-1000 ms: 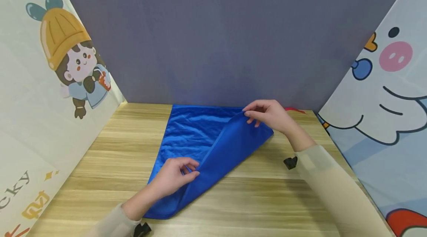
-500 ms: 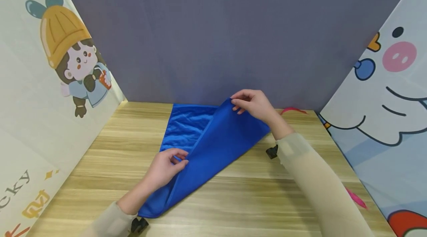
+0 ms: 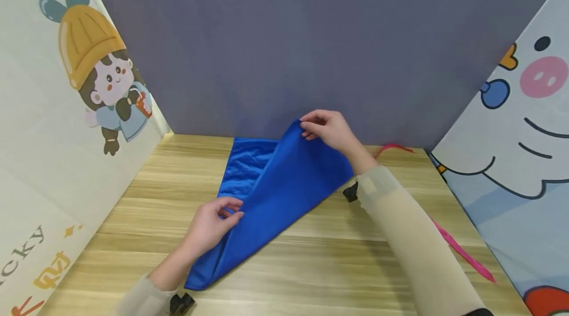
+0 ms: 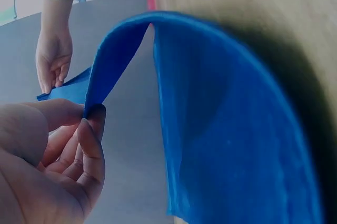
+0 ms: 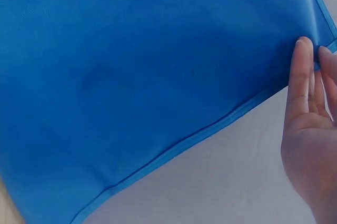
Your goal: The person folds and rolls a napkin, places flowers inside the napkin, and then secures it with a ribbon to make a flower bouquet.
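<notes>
A blue cloth (image 3: 284,182) lies slantwise on the table, its right part lifted and turned over toward the left. Its shinier, wrinkled face (image 3: 246,168) shows at the back left. My right hand (image 3: 329,128) pinches a raised corner near the back wall; the right wrist view shows thumb and fingers on that hemmed corner (image 5: 310,19). Lower and to the left, my left hand (image 3: 213,222) pinches the cloth's edge between thumb and fingers. In the left wrist view, the cloth (image 4: 231,113) arches up from this pinch. Cloth beneath the fold is hidden.
A pink ribbon (image 3: 464,254) lies on the right of the wooden table (image 3: 338,266), partly behind the right sleeve. Another pink strip (image 3: 393,146) shows at the back right. A grey wall (image 3: 284,49) and two printed side panels (image 3: 524,177) enclose the table.
Both hands have moved left, the right one also upward, drawing the cloth's turned part further over. Less of the shiny face shows, and more pink ribbon is visible at the right.
</notes>
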`<state>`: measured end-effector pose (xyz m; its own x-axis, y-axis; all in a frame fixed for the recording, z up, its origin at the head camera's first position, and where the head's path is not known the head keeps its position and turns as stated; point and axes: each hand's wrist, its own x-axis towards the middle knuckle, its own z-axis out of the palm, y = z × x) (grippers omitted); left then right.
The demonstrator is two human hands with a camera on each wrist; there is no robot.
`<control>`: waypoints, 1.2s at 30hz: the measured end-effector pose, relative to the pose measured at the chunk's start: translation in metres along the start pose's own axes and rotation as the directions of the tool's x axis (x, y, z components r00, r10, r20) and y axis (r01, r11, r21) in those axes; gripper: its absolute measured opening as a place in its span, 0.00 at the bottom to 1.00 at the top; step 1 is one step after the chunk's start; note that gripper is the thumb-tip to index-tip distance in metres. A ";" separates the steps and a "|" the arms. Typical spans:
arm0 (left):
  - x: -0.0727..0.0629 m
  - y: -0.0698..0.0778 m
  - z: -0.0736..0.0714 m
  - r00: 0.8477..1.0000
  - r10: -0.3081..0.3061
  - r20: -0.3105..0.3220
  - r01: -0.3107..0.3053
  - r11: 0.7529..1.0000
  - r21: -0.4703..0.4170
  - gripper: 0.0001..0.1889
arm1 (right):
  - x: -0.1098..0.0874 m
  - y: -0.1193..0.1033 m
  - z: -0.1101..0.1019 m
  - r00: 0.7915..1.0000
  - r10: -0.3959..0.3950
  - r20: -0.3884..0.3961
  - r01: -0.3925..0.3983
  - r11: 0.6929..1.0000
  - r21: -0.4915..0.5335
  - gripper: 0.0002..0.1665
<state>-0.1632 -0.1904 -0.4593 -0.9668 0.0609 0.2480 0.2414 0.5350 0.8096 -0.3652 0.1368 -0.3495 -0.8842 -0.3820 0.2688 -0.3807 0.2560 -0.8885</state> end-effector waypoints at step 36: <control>0.030 -0.043 -0.049 0.977 -0.190 -0.095 0.193 0.981 0.015 0.09 | 0.110 0.000 0.103 0.994 0.071 -0.081 -0.067 0.996 0.060 0.11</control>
<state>-0.1990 -0.2526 -0.4608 -0.9827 -0.1228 0.1389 0.0493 0.5492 0.8342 -0.4347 0.0036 -0.3585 -0.9281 -0.2898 0.2338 -0.3039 0.2268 -0.9253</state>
